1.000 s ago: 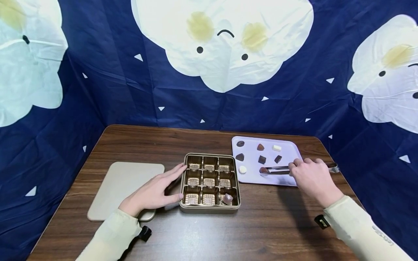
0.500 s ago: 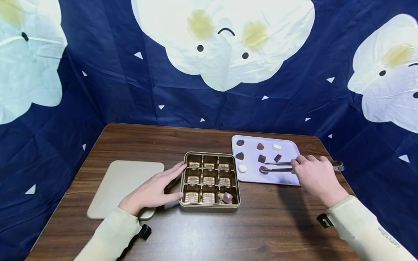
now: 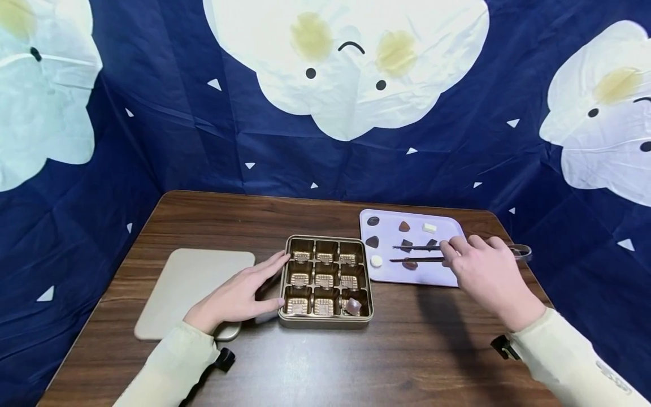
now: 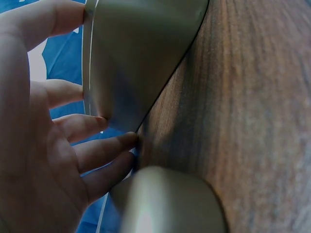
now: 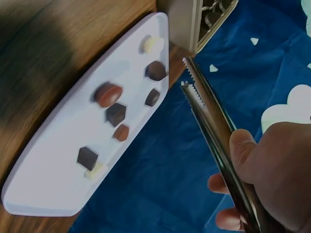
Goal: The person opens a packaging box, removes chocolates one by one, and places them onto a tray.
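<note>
My right hand (image 3: 488,280) grips metal tongs (image 3: 422,259), whose serrated tips point left above the lavender tray (image 3: 442,277). In the right wrist view the tongs (image 5: 214,148) hold nothing, with a narrow gap between their tips. Below them on the tray lie a reddish-brown chocolate (image 3: 409,265), a round white one (image 3: 376,261) and several others. My left hand (image 3: 239,297) has its fingers extended, thumb and fingertips against the left side of a gold tin (image 3: 325,324). A pinkish-brown chocolate (image 3: 353,306) sits in the tin's front right compartment.
A pale gold lid (image 3: 190,288) lies on the wooden table (image 3: 325,373) at the left, partly beneath the left forearm. The tray stands close against the tin's right side. A blue cloth (image 3: 285,164) with cloud shapes hangs behind and beside the table.
The tongs' tips were at the reddish-brown chocolate; they have moved left and away from it, leaving it on the tray. My left hand stays on the tin.
</note>
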`<state>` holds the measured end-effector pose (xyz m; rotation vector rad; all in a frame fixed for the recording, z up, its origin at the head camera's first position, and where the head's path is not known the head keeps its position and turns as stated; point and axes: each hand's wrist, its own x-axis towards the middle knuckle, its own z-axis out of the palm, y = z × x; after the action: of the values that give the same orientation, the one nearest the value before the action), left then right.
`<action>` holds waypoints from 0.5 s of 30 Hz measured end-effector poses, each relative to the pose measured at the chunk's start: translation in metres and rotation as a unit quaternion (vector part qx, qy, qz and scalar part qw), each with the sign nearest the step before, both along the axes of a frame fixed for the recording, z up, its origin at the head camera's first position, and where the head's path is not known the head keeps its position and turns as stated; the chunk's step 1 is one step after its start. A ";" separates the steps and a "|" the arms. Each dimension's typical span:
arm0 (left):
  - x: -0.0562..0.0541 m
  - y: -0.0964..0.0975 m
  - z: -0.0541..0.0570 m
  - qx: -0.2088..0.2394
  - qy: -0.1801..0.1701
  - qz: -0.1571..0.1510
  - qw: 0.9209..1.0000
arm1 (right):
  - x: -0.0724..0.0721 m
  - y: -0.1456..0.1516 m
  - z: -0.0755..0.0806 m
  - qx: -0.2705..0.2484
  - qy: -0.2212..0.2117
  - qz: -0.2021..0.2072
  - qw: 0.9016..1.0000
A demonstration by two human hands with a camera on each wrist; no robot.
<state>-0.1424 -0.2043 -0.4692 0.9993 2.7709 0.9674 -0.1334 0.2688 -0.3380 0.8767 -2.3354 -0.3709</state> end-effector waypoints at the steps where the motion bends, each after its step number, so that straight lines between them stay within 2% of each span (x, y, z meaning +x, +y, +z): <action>1: 0.000 0.000 0.000 0.000 0.000 0.000 1.000 | 0.001 -0.003 0.002 0.001 0.000 0.004 1.000; 15: -0.001 0.000 -0.002 -0.001 0.004 -0.001 1.000 | 0.029 -0.040 0.011 0.023 -0.028 0.058 0.998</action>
<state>-0.1432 -0.2040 -0.4709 1.0091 2.7756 0.9632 -0.1040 0.2286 -0.3266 1.0511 -2.3214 -0.3577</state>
